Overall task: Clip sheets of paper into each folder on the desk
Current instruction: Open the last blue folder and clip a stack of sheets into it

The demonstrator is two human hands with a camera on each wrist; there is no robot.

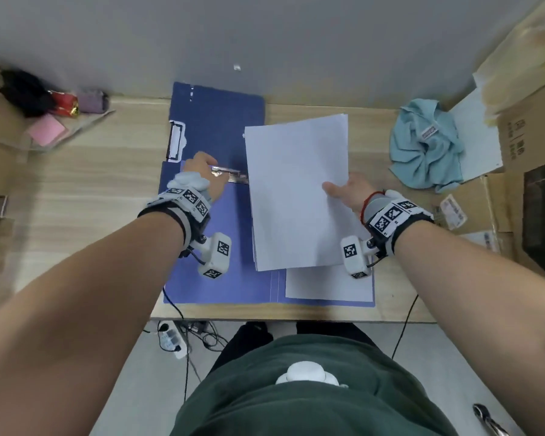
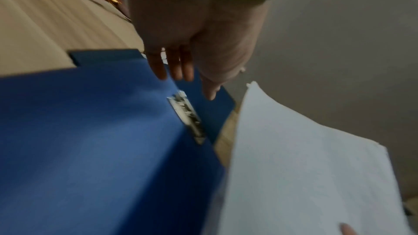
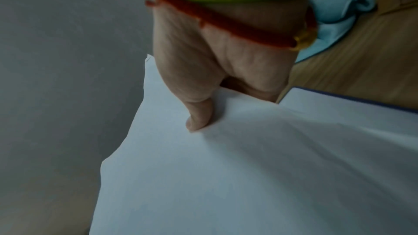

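Under both hands sits an open blue folder (image 1: 221, 127) on the counter (image 1: 92, 196). Right hand (image 1: 350, 191) pinches a sheaf of paper (image 1: 296, 190) by its right edge, thumb on top, held up over the folder's right half and hiding the near end of the metal clip (image 1: 230, 176). Left hand (image 1: 202, 171) hovers at the clip's left end, fingers loose and gripping nothing. Right of the right hand lies a crumpled light-blue cloth (image 1: 425, 146), beside cardboard boxes (image 1: 529, 140).
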